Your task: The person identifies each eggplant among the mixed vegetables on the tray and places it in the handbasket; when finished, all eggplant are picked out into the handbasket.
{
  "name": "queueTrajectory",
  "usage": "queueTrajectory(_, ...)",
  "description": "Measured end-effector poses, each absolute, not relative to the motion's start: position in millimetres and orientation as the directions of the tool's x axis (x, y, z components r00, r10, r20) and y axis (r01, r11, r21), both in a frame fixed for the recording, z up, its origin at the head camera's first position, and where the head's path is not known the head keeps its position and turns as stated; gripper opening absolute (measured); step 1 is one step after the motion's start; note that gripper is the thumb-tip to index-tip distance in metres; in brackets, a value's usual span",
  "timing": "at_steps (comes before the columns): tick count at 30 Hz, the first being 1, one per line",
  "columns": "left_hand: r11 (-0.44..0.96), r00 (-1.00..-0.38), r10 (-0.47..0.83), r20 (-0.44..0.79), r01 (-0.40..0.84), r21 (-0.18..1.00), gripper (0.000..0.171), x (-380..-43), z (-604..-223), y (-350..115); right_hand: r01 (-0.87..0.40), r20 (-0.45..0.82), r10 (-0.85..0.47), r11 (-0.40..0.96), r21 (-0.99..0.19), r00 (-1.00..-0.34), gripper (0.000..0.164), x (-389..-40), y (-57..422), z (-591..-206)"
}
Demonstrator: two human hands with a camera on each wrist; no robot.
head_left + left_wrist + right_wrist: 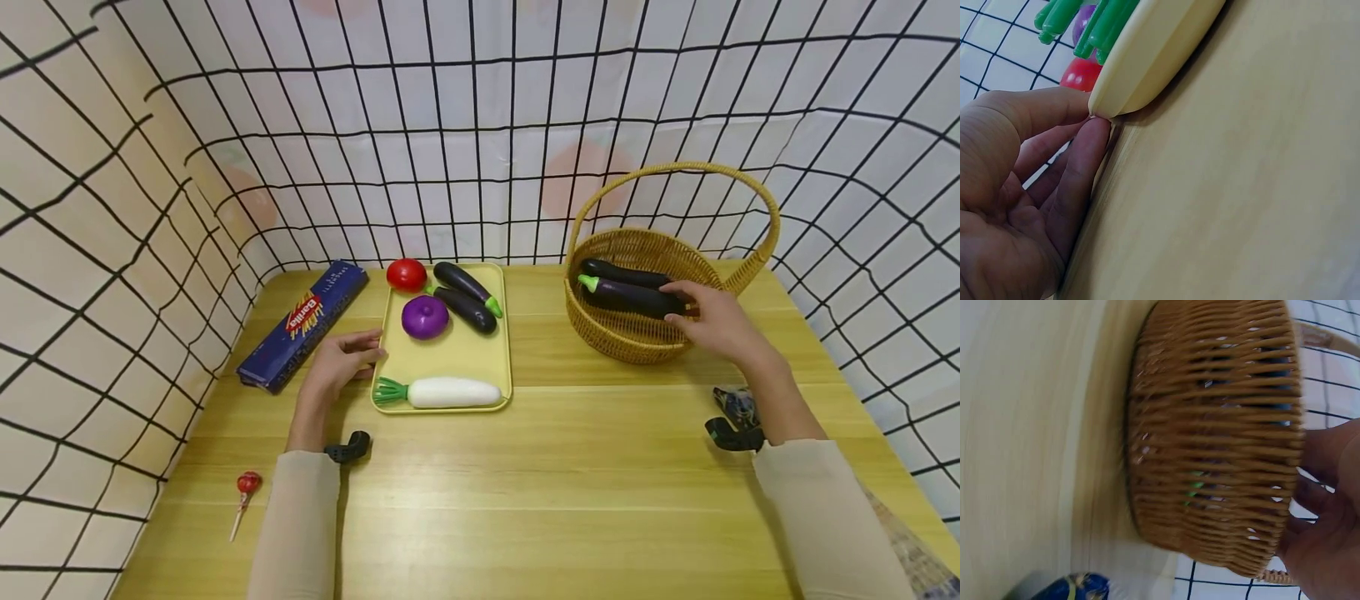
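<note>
My left hand (345, 362) pinches the left rim of a yellow tray (442, 360) between thumb and fingers; the left wrist view shows the tray's edge (1147, 69) there. On the tray lie a white radish with green leaves (454, 392), a purple round vegetable (425, 317), a red tomato (407, 275) and two eggplants (465, 310). Inside a wicker basket (637, 348) at the right are two more eggplants. My right hand (720, 321) holds the nearer eggplant (630, 297) by its dark end. In the right wrist view, the basket wall (1216, 437) mostly hides what is inside.
A blue Barilla spaghetti box (303, 325) lies left of the tray. Toward the front left is a red lollipop (243, 500). A dark blue patterned wrapper (735, 407) lies by my right wrist. Black wire grid panels (472, 133) border the table's back and sides.
</note>
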State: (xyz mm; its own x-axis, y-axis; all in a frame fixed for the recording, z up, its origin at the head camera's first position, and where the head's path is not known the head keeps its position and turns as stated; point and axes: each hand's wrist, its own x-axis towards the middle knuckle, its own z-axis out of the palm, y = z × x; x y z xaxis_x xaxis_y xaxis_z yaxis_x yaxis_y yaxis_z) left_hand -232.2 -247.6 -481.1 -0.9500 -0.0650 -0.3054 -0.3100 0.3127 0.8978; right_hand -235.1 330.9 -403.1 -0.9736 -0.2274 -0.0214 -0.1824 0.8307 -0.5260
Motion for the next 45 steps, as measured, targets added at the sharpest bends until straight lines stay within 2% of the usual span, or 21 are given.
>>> queueTrajectory(6, 0.311, -0.950, -0.062, -0.305, -0.309, 0.899, 0.049, -232.5, -483.3, -244.2, -0.197, -0.102, -0.263, 0.883, -0.427, -0.959, 0.048, -248.1, 335.4, -411.5)
queueTrajectory(15, 0.321, -0.950, -0.067, -0.306, -0.311, 0.894, 0.048, -232.1, -485.2, -240.4, -0.161, -0.172, -0.235, 0.920, -0.358, -0.957, 0.048, -259.6, 336.5, -417.4)
queueTrajectory(27, 0.316, -0.949, -0.065, -0.308, -0.312, 0.896, 0.049, -233.7, -487.2, -240.5, -0.143, -0.167, -0.219, 0.915, -0.376, -0.961, 0.050, -258.3, 336.0, -416.6)
queueTrajectory(34, 0.313, -0.957, -0.049, -0.287, -0.287, 0.905, 0.051, -233.4, -489.0, -241.8, -0.147, -0.087, -0.205, 0.886, -0.440, -0.975, 0.056, -251.1, 333.1, -416.8)
queueTrajectory(39, 0.331, -0.966, -0.023, -0.258, -0.251, 0.910, 0.051, -232.3, -488.6, -244.1, -0.123, 0.007, -0.142, 0.837, -0.532, -0.990, 0.061, -240.3, 322.2, -413.0)
queueTrajectory(45, 0.340, -0.971, -0.030, -0.239, -0.235, 0.911, 0.050, -233.0, -486.9, -248.9, -0.181, 0.187, -0.077, 0.747, -0.640, -0.979, 0.051, -227.7, 293.9, -403.2)
